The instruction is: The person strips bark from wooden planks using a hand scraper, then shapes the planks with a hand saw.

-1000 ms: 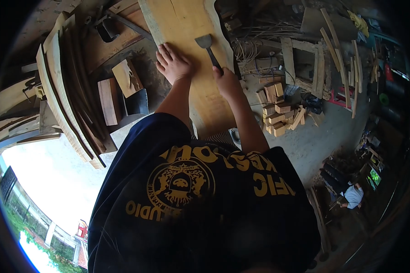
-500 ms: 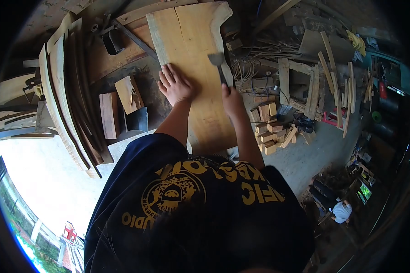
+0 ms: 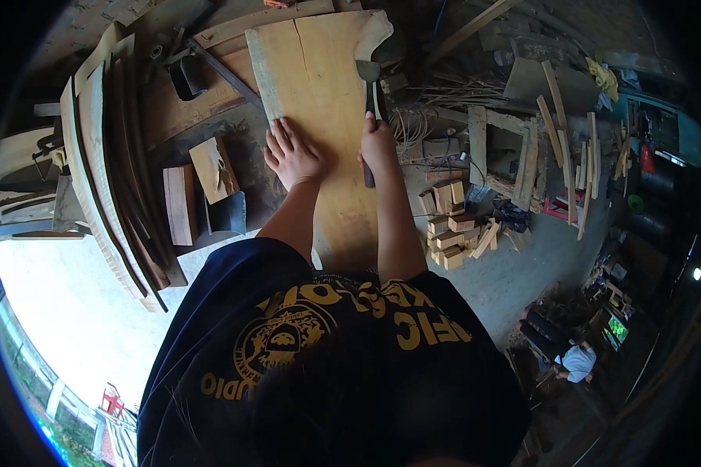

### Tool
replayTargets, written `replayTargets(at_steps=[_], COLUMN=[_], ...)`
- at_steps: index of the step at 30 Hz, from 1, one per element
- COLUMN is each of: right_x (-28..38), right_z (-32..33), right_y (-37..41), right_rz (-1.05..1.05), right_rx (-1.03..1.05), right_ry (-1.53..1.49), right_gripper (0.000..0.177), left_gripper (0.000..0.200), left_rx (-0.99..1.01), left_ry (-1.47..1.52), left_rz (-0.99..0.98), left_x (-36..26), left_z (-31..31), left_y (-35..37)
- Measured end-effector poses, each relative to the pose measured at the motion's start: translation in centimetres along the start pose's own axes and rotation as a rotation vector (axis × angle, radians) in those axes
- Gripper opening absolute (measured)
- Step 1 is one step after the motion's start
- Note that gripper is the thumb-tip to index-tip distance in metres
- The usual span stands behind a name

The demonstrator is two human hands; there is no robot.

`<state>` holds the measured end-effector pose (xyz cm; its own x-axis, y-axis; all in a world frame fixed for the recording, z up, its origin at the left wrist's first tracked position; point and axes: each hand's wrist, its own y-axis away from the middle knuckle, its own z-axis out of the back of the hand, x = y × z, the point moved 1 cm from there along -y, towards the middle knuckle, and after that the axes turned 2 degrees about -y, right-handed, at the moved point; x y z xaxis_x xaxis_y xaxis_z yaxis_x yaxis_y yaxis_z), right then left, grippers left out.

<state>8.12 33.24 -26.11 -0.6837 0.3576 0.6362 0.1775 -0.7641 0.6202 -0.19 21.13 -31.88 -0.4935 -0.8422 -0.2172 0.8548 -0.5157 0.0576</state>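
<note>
A large wooden slab with a wavy right edge and a crack near its far end lies in front of me. My left hand rests flat on its left side, fingers spread. My right hand is wrapped round the dark handle of a hatchet-like tool. The tool's broad grey head points away from me, at the slab's right edge below the curved corner. Whether the head touches the wood, I cannot tell.
Long curved boards stand at the left, near two short blocks. Small wood blocks are piled on the floor at the right. Another person is at the lower right. Loose sticks lie at the right.
My right hand and the tool have shifted left and away from me, and the tool now stands more upright in view. My left hand stays on the slab. The view has shifted slightly.
</note>
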Motion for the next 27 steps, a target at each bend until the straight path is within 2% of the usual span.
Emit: replayTargets(at_steps=[4, 6, 14, 18, 20, 21, 23, 27], right_x=[0.2, -0.2, 0.5, 1.2, 0.1, -1.3, -4.0, -1.6], right_z=[-0.5, -0.8, -1.3, -1.1, -1.3, -1.6, -2.5, -1.6], right_y=[-0.8, -0.6, 1.3, 0.1, -0.4, -1.3, -3.1, -1.7], right_rz=[-0.076, -0.012, -0.044, -0.050, 0.043, 0.049, 0.245, 0.140], right_rx=[0.019, 0.015, 0.048, 0.037, -0.062, -0.059, -0.156, -0.140], right_ry=[-0.067, -0.077, -0.204, -0.161, 0.029, 0.032, 0.095, 0.129], right_gripper=[0.050, 0.048, 0.048, 0.046, 0.046, 0.046, 0.044, 0.045], left_gripper=[0.066, 0.066, 0.066, 0.067, 0.067, 0.067, 0.067, 0.066], left_rx=[-0.004, -0.013, -0.002, -0.015, -0.008, -0.008, -0.009, -0.002], left_ry=[0.003, -0.026, -0.002, -0.003, -0.013, -0.024, -0.011, -0.011], left_rz=[0.001, -0.002, -0.001, -0.001, 0.003, 0.001, 0.004, -0.001], left_x=[0.1, 0.1, 0.0, 0.0, 0.0, 0.0, 0.0, -0.1], left_z=[-0.2, -0.3, -0.3, -0.3, -0.2, -0.2, -0.2, 0.1], left_y=[-0.2, 0.0, -0.1, 0.0, 0.2, 0.0, -0.1, 0.0])
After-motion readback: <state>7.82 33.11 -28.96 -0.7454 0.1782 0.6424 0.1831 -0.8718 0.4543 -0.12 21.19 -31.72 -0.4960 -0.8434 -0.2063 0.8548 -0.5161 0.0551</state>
